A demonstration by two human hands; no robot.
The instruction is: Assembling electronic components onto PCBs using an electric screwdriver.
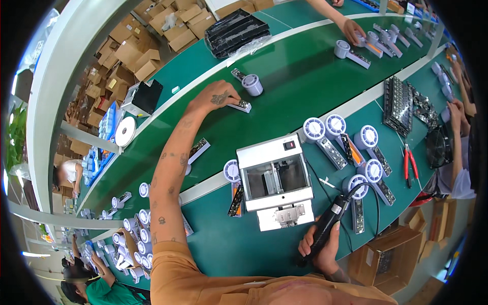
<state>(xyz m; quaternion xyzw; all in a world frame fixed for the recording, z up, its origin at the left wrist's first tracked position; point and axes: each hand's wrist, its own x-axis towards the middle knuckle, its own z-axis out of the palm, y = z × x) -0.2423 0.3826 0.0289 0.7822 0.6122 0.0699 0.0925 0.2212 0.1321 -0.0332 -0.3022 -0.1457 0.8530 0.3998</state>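
Note:
My left hand (219,96) reaches out over the green conveyor belt (284,96), fingers pinched on the open handle (244,107) of a pale handheld fan; the circuit board in it shows, while the hand hides the rest. Just beyond stands another fan (252,85). Low on the right, my right hand (325,250) is wrapped round a black electric screwdriver (330,222), its tip pointing away from me near a fan head (356,186). Between my arms sits a white screw feeder (269,152) with a clear window.
Several open-handled fans (325,147) lie right of the feeder; one (232,172) lies left. Red-handled pliers (409,165) and stacked black trays (398,104) are farther right. Across the belt, another person's hand (351,31) touches fans. A cardboard box (384,259) stands below the table's edge.

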